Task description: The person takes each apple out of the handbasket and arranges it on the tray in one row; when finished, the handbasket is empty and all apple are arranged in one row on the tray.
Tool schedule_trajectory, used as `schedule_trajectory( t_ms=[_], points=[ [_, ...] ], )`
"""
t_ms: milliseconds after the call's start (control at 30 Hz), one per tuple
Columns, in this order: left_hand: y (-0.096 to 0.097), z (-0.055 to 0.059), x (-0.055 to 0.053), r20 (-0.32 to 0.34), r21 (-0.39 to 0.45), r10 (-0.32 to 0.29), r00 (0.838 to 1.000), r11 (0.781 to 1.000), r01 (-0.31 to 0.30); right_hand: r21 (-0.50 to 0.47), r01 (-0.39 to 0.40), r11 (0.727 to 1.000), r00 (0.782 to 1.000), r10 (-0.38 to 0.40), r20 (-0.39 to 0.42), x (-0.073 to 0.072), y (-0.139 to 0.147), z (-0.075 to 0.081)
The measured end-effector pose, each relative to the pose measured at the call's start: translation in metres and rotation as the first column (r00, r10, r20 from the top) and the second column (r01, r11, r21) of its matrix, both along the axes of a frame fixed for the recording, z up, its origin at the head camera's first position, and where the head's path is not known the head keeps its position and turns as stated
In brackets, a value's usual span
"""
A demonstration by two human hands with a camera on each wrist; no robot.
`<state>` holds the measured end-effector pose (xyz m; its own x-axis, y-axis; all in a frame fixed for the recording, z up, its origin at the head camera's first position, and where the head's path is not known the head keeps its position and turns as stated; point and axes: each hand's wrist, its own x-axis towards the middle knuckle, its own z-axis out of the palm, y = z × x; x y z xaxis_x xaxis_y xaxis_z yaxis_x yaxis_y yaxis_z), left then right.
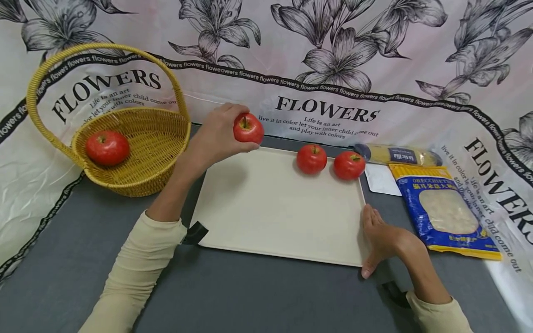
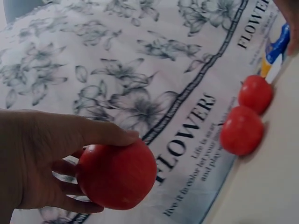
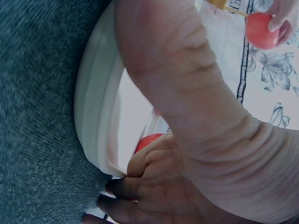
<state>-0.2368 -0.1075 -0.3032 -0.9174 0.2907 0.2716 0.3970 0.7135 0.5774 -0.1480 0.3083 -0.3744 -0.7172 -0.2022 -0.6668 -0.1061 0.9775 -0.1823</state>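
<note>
Near the far edge of the tray, my left hand grips an apple, gently is best; my right hand, fingers straight, should steady its side.

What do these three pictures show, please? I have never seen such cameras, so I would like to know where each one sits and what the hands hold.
There is no machine here, only a person's two bare hands. The wide picture comes from a camera on the head, looking down; the other two come from cameras on the left and right wrists.

On the gray table lies a pale tray, with two apples near its far right corner. To the left, a yellow basket holds another apple. To the right are a blue-and-yellow bag and a long packet.

The left hand holds a red apple; the right hand touches the tray's right side.
</note>
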Motion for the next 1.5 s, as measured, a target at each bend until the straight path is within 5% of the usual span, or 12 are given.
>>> schedule_trajectory(
  t_ms=[200,433,800,933,1100,1300,1500],
  points=[
    [0.021,-0.025,-0.017,0.051,0.05,-0.047,0.998,0.998,0.044,0.005,0.005,1.0,1.0,-0.005,0.003,0.0,-0.001,0.001],
    [0.048,-0.059,-0.032,0.102,0.099,0.002,0.995,0.995,-0.012,0.008,0.004,1.0,1.0,-0.004,-0.005,0.002,-0.001,0.001],
    [0.063,-0.095,-0.035,0.048,-0.03,-0.063,0.997,0.997,0.064,0.01,-0.008,1.0,1.0,0.008,-0.014,0.004,0.0,-0.004],
    [0.061,-0.096,-0.034,0.043,-0.098,-0.083,0.996,0.991,0.087,0.017,-0.009,1.0,1.0,0.01,-0.015,0.005,0.002,-0.006],
    [0.05,-0.079,-0.028,0.094,-0.155,-0.081,0.992,0.983,0.095,0.016,-0.005,1.0,1.0,0.006,-0.012,0.006,0.001,-0.007],
    [0.04,-0.06,-0.022,0.105,-0.189,-0.207,0.973,0.956,0.224,0.015,0.0,1.0,1.0,0.0,-0.012,0.008,0.001,-0.006],
    [0.043,-0.064,-0.022,0.145,-0.268,-0.257,0.956,0.919,0.288,0.008,-0.003,1.0,1.0,0.004,-0.021,0.01,0.0,-0.009]
  ],
)
